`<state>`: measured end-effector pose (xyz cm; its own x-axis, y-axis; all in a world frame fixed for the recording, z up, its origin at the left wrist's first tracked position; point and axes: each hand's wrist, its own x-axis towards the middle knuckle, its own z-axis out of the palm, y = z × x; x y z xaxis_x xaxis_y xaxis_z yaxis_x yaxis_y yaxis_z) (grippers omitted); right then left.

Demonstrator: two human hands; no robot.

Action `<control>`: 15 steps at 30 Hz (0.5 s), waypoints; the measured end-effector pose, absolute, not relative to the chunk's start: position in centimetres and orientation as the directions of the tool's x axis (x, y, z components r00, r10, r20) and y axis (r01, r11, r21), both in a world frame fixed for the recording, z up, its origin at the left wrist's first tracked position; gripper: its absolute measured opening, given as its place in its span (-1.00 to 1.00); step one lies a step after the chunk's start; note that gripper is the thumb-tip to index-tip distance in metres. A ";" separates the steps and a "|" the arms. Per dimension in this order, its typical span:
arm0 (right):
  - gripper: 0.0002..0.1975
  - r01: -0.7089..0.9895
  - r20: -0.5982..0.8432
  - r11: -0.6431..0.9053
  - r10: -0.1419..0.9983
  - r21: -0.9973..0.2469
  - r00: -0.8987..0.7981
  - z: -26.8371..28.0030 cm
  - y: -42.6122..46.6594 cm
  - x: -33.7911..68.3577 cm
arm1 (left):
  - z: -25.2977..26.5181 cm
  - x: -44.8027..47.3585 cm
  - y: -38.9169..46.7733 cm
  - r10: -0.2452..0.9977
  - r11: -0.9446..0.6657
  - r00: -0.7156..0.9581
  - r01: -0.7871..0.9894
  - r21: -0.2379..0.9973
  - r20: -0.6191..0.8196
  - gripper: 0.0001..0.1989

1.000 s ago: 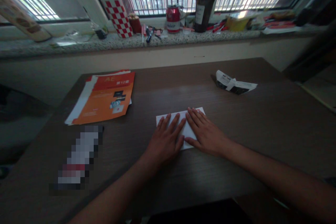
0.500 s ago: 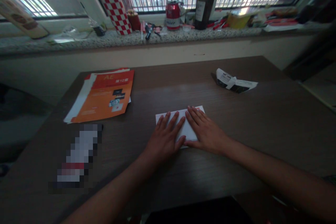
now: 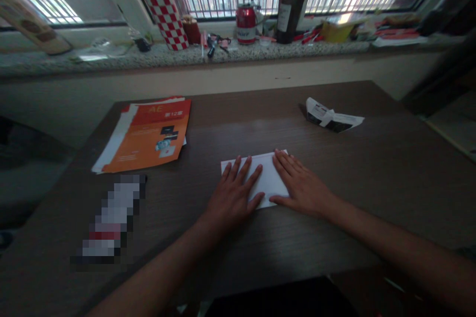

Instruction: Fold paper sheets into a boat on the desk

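A folded sheet of white paper [image 3: 266, 178] lies flat on the brown table [image 3: 238, 129] in front of me. My left hand [image 3: 235, 189] rests on its left part with the fingers spread. Across the paper's right end lies my right hand [image 3: 299, 183], palm down, fingers stretched out and the thumb apart. Between the two hands a bare white stretch of the paper shows; its left and right ends are partly covered. Neither hand grips anything.
Orange and red booklets [image 3: 152, 133] lie at the table's back left, with a blurred-out, long object [image 3: 115, 218] nearer me. A folded paper boat shape [image 3: 332, 116] sits back right. On the stone windowsill [image 3: 122, 62] stand a red can [image 3: 246, 25] and a dark drink cup [image 3: 290, 12].
My right hand has slid a little to the right across the paper, uncovering more of its middle. My left hand has stayed nearly in place.
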<state>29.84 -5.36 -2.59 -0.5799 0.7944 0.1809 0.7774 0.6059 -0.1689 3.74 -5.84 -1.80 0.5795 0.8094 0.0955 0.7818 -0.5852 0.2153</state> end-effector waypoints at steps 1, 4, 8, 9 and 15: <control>0.16 0.780 0.180 0.604 0.796 -0.166 -0.578 -2.6 -5.4 29.9 | -1.8 3.7 -5.8 0.813 -0.581 0.574 0.783 0.222 0.104 -0.27; 0.17 0.787 0.173 0.598 0.800 -0.150 -0.575 -2.5 -5.4 29.8 | -1.9 3.5 -5.9 0.821 -0.570 0.556 0.786 0.240 0.129 -0.21; 0.18 0.789 0.165 0.598 0.800 -0.138 -0.577 -2.4 -5.4 29.7 | -1.8 2.3 -6.3 0.813 -0.582 0.567 0.776 0.243 0.135 -0.19; 0.17 0.788 0.164 0.599 0.799 -0.141 -0.578 -2.3 -5.4 29.7 | -1.8 1.8 -6.4 0.816 -0.577 0.561 0.780 0.243 0.141 -0.17; 0.18 0.778 0.177 0.599 0.800 -0.190 -0.573 -2.2 -5.4 29.6 | -1.7 0.1 -6.6 0.809 -0.586 0.576 0.774 0.238 0.120 -0.17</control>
